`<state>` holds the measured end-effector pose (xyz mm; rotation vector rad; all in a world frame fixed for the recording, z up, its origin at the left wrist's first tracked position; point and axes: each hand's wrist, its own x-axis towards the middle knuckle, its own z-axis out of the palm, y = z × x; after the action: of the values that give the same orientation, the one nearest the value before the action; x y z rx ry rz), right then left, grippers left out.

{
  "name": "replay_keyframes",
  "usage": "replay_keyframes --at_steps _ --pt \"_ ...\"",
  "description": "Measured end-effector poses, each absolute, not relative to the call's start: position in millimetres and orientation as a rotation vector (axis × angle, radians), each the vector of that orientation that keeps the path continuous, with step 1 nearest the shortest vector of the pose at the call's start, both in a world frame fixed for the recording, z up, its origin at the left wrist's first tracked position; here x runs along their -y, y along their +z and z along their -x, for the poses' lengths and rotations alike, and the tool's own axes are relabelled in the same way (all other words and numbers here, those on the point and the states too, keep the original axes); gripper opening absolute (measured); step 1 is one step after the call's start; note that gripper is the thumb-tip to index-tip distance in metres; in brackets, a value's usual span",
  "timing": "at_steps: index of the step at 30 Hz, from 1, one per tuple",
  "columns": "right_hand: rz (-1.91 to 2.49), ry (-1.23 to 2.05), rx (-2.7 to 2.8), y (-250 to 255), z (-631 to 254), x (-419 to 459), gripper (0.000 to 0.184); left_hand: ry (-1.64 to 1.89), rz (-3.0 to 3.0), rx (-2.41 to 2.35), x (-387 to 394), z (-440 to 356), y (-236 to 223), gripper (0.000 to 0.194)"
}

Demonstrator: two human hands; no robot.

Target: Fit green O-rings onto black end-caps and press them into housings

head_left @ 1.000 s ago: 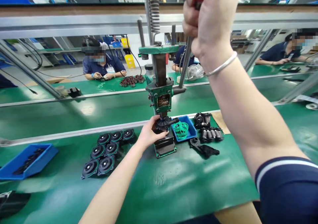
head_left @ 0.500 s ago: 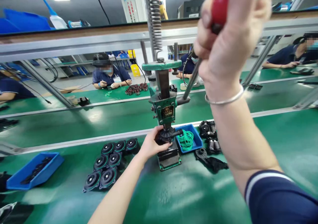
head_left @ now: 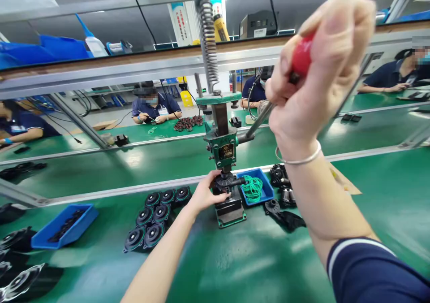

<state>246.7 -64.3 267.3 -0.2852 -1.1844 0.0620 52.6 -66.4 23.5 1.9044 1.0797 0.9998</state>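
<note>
Our left hand (head_left: 207,194) pinches the housing (head_left: 225,183) under the press (head_left: 222,144), our right hand (head_left: 322,76) grips the knob (head_left: 303,56): mid-pressing, we judge. Seven units (head_left: 162,212) sit left on the tabletop (head_left: 268,262); finished or waiting, we can't tell.

Wht btl (head_left: 96,46) on upr shelf (head_left: 151,67)

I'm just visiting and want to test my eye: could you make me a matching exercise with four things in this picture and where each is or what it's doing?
Column one
1. Left hand
2. Right hand
3. Green loops
4. Round black parts

Column two
A. Grouped on the green bench, left of the press
B. In a blue tray
C. Around the spouted black piece
D. Wrapped around the red handle

Pairs: 1-C, 2-D, 3-B, 4-A
</note>
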Motion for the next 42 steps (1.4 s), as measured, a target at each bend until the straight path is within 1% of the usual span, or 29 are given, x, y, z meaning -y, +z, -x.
replay_keyframes --at_steps 2,3,5,8,10,13,14,16,19,23,26,28,29,30,32,34,36,38,40,42 --pt "0.320 0.089 1.322 268.2 -249.3 62.9 0.035 0.985 -1.907 -1.073 67.0 -51.9 25.5 0.062" --pt "0.316 0.125 1.401 269.1 -250.5 61.7 0.036 0.979 -1.908 -1.068 67.3 -51.1 26.1 0.063" --pt "0.275 0.177 1.423 269.7 -251.2 61.5 0.030 0.970 -1.910 -1.061 67.7 -49.0 26.5 0.064" --pt "0.202 0.160 1.236 269.0 -249.5 62.9 0.020 0.964 -1.908 -1.058 68.2 -47.0 26.5 0.065" --pt "0.157 0.188 1.244 272.1 -249.8 58.6 0.021 0.962 -1.908 -1.058 68.3 -48.7 26.8 0.065" --pt "0.198 0.338 1.445 278.8 -253.5 51.2 0.028 0.973 -1.900 -1.069 67.5 -55.1 27.0 0.065" --pt "0.214 0.347 1.460 279.1 -254.6 51.8 0.026 0.977 -1.894 -1.073 67.0 -57.4 26.7 0.065" --pt "0.231 0.279 1.403 275.5 -255.3 59.0 0.020 0.981 -1.879 -1.069 66.1 -60.4 26.1 0.066" --pt "0.251 0.175 1.247 267.3 -252.7 73.3 0.018 0.977 -1.861 -1.029 65.5 -59.9 26.5 0.066" --pt "0.307 0.268 1.381 269.0 -249.6 75.2 0.021 0.967 -1.854 -0.967 63.2 -55.9 28.9 0.064" --pt "0.324 0.188 1.306 275.0 -253.0 71.5 0.017 0.996 -1.850 -0.939 61.8 -56.4 31.0 0.064" --pt "0.418 0.114 1.358 270.8 -259.3 74.8 0.015 1.032 -1.855 -0.942 67.1 -57.3 33.9 0.064" --pt "0.483 0.085 1.443 262.8 -263.2 80.3 0.012 1.057 -1.861 -0.949 73.3 -57.5 35.7 0.063" --pt "0.582 0.027 1.575 249.8 -267.3 88.9 0.016 1.085 -1.868 -0.959 82.4 -57.5 37.3 0.062" --pt "0.701 -0.010 1.789 207.6 -275.4 115.4 0.043 1.155 -1.886 -0.965 108.9 -58.9 37.7 0.060" --pt "0.906 -0.130 2.192 150.4 -283.0 149.6 0.059 1.246 -1.953 -0.917 142.0 -65.4 31.4 0.061" --pt "0.856 -0.117 2.417 94.2 -289.7 184.2 0.058 1.374 -2.196 -0.788 173.2 -79.2 18.6 0.058" --pt "0.852 -0.168 2.424 54.0 -295.6 212.9 0.056 1.454 -2.356 -0.760 195.4 -97.5 4.0 0.056" --pt "0.848 -0.217 2.408 33.8 -305.1 232.3 0.054 1.400 -2.462 -0.736 205.8 -114.1 -5.2 0.059" --pt "0.911 -0.227 2.387 26.8 -326.4 240.9 0.052 1.292 -2.516 -0.640 206.1 -121.5 -3.0 0.073"
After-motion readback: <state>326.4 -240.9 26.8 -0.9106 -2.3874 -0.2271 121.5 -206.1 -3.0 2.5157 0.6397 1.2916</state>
